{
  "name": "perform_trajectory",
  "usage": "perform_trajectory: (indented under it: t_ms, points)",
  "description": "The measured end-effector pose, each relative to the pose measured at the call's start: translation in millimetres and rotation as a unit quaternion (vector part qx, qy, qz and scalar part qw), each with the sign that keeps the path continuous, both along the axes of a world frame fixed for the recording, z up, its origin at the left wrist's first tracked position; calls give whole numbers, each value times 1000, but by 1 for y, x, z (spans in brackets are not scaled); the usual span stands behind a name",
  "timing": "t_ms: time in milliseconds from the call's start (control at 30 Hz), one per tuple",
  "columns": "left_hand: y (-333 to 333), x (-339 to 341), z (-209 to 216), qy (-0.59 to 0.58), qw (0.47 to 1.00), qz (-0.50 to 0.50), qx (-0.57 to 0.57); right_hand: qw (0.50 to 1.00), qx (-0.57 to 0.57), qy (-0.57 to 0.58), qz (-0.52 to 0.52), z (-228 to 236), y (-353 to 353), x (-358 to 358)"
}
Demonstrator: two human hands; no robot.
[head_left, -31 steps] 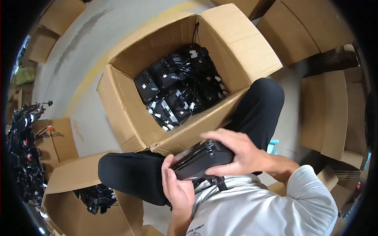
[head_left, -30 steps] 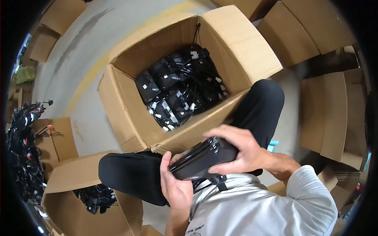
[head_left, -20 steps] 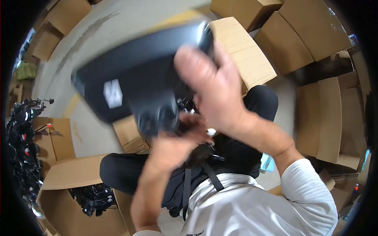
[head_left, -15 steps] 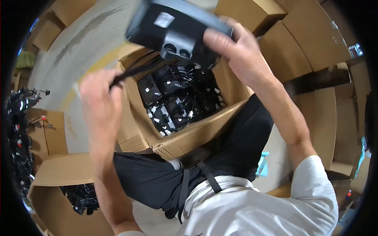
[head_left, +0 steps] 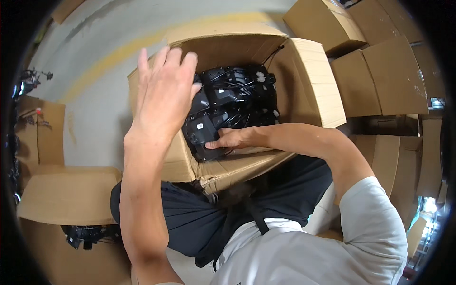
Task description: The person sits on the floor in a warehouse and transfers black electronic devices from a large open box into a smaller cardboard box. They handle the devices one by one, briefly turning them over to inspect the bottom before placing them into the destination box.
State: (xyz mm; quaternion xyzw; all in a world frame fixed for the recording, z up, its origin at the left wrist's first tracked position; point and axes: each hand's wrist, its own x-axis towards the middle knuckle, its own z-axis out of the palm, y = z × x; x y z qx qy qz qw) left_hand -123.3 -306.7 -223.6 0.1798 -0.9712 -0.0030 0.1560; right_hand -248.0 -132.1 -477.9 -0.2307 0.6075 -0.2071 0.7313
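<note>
Down in the large open carton point(head_left: 327, 90) between my legs, my right hand point(head_left: 230, 139) grips a black plastic unit point(head_left: 199, 127) with a small white label. The unit lies at the carton's near left corner, my thumb across its top. Other black units with cables and white connectors point(head_left: 232, 85) fill the carton around it. Raised over the carton's left side, my left hand point(head_left: 167, 90) is open with its fingers spread and nothing in it. It hides part of the left wall and some units beneath.
At lower left stands another open carton point(head_left: 69, 194) with black parts point(head_left: 88, 235) inside. Stacked cardboard boxes point(head_left: 389, 76) line the right side. A yellow stripe point(head_left: 109, 59) curves across the grey floor. Dark wired parts point(head_left: 28, 85) show at the far left.
My right hand has lowered the black unit from above the carton into its near left corner. My left hand has let go of the black cable and moved right.
</note>
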Motion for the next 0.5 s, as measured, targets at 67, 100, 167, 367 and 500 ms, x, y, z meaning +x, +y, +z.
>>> perform_trajectory:
  t_ms: [67, 100, 167, 367, 500]
  points:
    - [1, 8, 7, -6, 1000, 17, -3, 995, 35, 29, 89, 0, -10, 13]
    - [1, 15, 7, -23, 999, 17, -17, 995, 10, 14, 94, 8, -14, 21]
    - [7, 13, -1, -8, 1000, 0, 8, 995, -26, -3, 94, 20, -11, 22]
    - [17, 19, 9, 27, 1000, -7, -11, 982, 10, 90, 167, 40, -15, -8]
    - [41, 88, 43, 82, 990, -104, 52, 965, -11, 175, 196, 47, -28, -6]
